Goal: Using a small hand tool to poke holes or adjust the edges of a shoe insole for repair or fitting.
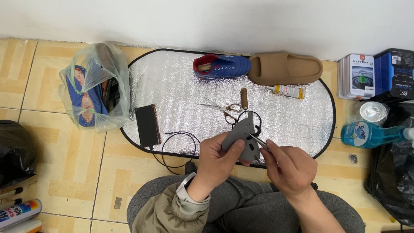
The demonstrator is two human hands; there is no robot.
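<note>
Head view, person seated on a tiled floor [64,159], legs in grey trousers.

Left hand [217,157]: fingers clamped on a flat grey cut-out piece [241,136], thumb across its face, held tilted above the near edge of a silver oval mat [172,86]. The piece has an irregular outline with a small dark hole in it.

Right hand [289,168]: fingers pinched together on a thin metal tool [258,140], its tip touching the grey piece near the hole. Cannot tell exactly what kind of tool it is.

On the mat, far side: a blue sneaker [222,66] with red lining, lying just beside a tan slide sandal [284,68]. Near the sandal, a small glue tube [289,91]. Mid-mat: scissors [222,108] with the blades apart, a short wooden-handled tool [244,98] next to them. A dark phone [147,126] lies at the left part of the mat, with a black cable [179,149] looping from it over the mat edge onto the floor.

Off the mat, left: a clear plastic bag [95,88] holding footwear. Right: a blue spray bottle [371,134] on its side, small boxes [360,75] standing by the wall, black bag [394,172] beneath. Lower left corner: a spray can [19,212].
</note>
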